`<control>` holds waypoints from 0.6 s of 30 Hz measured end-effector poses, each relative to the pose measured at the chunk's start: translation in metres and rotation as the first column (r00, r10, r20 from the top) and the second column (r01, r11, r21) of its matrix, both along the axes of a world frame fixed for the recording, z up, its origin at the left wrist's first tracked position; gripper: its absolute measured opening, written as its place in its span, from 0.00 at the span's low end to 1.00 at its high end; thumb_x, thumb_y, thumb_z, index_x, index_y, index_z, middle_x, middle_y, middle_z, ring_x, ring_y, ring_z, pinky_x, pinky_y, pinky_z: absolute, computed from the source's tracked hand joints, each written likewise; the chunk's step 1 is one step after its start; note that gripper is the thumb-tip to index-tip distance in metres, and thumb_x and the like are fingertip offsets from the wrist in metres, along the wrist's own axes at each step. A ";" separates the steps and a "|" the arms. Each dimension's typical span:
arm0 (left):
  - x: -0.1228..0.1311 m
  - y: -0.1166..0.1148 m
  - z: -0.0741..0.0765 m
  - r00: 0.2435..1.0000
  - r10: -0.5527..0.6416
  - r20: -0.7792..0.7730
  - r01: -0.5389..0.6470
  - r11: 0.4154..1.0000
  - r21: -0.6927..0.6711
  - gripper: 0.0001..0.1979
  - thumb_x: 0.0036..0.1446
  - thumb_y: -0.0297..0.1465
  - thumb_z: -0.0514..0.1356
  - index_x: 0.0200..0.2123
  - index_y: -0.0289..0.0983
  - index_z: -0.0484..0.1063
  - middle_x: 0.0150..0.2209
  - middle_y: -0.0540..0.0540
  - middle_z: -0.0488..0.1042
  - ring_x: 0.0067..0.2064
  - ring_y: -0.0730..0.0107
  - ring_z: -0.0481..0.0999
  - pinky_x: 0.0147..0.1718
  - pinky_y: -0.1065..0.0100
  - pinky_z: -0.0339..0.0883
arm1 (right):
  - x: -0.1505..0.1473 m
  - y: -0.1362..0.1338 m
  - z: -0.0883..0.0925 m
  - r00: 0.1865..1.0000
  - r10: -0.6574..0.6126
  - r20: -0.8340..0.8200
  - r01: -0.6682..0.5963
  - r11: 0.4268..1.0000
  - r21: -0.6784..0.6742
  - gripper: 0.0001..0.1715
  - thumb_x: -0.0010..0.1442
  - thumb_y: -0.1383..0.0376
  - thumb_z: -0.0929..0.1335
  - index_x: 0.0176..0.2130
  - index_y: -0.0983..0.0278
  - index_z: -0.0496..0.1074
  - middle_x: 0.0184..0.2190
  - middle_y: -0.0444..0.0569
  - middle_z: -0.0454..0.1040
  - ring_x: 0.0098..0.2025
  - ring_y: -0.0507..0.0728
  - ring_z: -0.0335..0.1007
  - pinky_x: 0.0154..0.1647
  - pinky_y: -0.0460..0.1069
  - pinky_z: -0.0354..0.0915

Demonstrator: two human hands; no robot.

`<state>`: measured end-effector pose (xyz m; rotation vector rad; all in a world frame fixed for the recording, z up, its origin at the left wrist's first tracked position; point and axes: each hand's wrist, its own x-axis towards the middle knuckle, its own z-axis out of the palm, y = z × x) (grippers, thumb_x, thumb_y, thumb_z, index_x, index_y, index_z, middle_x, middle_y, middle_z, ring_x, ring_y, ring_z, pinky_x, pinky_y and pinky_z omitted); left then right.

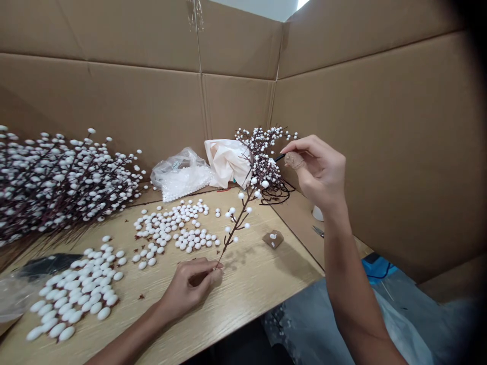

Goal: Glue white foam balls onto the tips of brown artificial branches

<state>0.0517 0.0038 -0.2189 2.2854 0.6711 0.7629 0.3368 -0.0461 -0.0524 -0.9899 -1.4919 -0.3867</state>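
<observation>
we hold the berry branch (236,224) tilted above the desk (247,294), our left hand (196,283) pinching its lower end and our right hand (321,167) pinching a thin dark stick (279,157) up beyond its tip. we take the step to be dressing twigs with white berries (96,307); the next move, we judge, calls for a steady branch and a light, exact touch.

Back cardboard wall (144,30) and right cardboard wall (373,126), both brown, meet in a corner; horizontal fold lines (144,67) on each. Clear tape (196,15) on the back wall, near top. Pale surface (258,7) above the rims, bright light (302,3) beside it. Counter (228,304): pale yellow wood grain, front edge slanting up rightward, dark area (236,347) beneath.
</observation>
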 end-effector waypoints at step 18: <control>-0.001 -0.001 0.001 1.000 -0.009 -0.025 0.009 1.000 -0.021 0.11 0.58 0.30 0.57 0.40 0.36 0.78 0.28 0.45 0.77 0.25 0.75 0.70 0.22 0.75 0.61 | 0.003 0.000 -0.001 1.000 -0.008 -0.014 0.008 1.000 0.002 0.11 0.55 0.75 0.63 0.33 0.62 0.72 0.31 0.46 0.71 0.34 0.52 0.67 0.35 0.50 0.64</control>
